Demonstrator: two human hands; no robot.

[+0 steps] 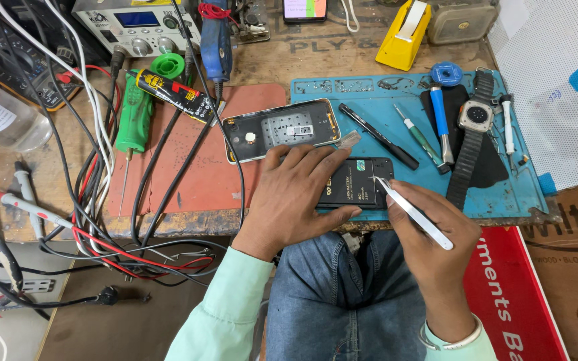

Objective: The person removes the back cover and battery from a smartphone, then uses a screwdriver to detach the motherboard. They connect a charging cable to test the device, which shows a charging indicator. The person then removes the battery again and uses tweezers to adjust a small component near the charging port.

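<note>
From the head camera, the wooden table (342, 47) carries a blue work mat (523, 180) and a red mat (195, 174). On the blue mat lie a smartwatch (474, 117) with a black strap, a blue-handled tool (441, 120), a green-handled screwdriver (421, 139) and a black pen-shaped tool (379, 136). An opened phone frame (282, 129) straddles both mats, just behind the left hand (296, 200). A green soldering iron (134, 117) and a glue tube (175, 93) sit at the red mat's far left, with a tangle of cables (102, 220) spilling over the table edge; a yellow tape dispenser (403, 30) stands at the back. The left hand lies flat, fingers spread, pressing on the left part of a black battery (366, 180) at the blue mat's near edge. The right hand (436, 234) is closed around white tweezers (413, 212), whose tip touches the battery's top face. The left hand hides part of the battery, and instruments at the back are cut off by the frame.
</note>
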